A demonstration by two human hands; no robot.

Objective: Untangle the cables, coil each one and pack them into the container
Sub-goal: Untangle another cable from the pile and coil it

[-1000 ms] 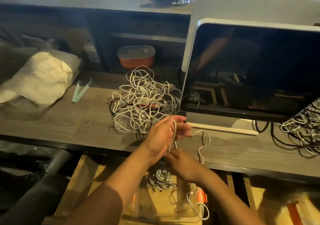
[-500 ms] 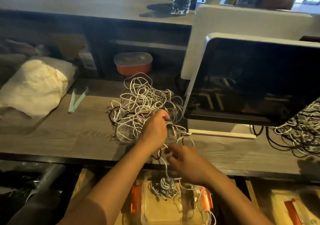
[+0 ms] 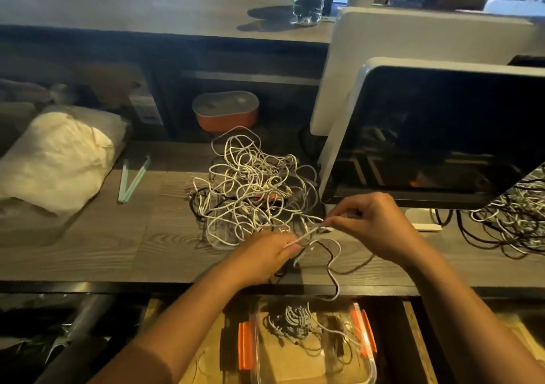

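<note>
You show two bare hands, your left hand (image 3: 265, 255) and right hand (image 3: 376, 225), each on a bare forearm, and low on your left arm (image 3: 182, 318), near the bottom edge, a darker brownish band may be a sleeve (image 3: 138, 366), too blurred to tell.

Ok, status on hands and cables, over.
Left hand, right hand pinch one thin white cable between them. Tangled white-black cable pile behind. Clear orange-clipped container below.

bottle (image 3: 308, 0) top cut by upper edge | monitor (image 3: 442, 135) runs off right edge | second cable heap (image 3: 513, 221) partly behind monitor, cut by edge | container (image 3: 254, 348) near end below frame | pulled strand (image 3: 309, 233) motion-blurred
</note>
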